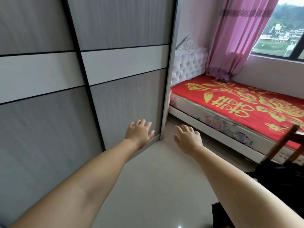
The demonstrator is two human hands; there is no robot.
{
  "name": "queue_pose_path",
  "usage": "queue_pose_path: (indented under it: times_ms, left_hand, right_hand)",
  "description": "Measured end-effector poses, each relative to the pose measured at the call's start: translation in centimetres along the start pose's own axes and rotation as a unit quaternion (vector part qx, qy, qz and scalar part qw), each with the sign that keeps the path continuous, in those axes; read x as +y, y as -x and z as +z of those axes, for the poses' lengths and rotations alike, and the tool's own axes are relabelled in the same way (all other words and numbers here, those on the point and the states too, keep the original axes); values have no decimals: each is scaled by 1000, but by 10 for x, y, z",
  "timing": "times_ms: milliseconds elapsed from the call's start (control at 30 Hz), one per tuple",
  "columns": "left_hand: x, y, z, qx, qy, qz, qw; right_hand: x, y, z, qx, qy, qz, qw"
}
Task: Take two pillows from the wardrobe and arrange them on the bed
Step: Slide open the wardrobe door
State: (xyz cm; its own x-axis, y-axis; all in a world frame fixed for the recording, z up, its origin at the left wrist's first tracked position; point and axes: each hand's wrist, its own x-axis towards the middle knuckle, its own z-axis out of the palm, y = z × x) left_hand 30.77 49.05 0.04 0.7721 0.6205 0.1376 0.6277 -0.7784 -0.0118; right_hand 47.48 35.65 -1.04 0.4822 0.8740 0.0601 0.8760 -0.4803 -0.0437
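A grey wardrobe with sliding doors fills the left half of the view; both doors are closed, so no pillows show. My left hand is stretched out with fingers spread, close to the lower right door panel near its edge. My right hand is also stretched out and open, over the pale floor just right of the wardrobe's corner. The bed, at the right, has a red cover with gold flowers and a white tufted headboard.
A pink curtain hangs beside the window above the bed. A brown wooden chair part and dark cloth sit at the lower right. Pale tiled floor lies between wardrobe and bed.
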Motion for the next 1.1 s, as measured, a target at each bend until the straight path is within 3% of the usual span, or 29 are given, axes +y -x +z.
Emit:
queue_pose_path:
  times_ms: [433,700,900,1100]
  left_hand:
    - [-76,-266,74,-67,6,-23,997]
    - [-135,-497,62,-27,-64,87,994]
    - [-128,-632,55,2,-113,144,983]
    - [-124,-747,39,70,-201,197,957]
  right_hand:
    - [26,-283,50,-64,-9,-4,998]
    - [55,-479,35,-19,-62,80,995]
    - [82,-591,29,10,-119,126,985]
    - [104,-723,14,20,-242,111,964]
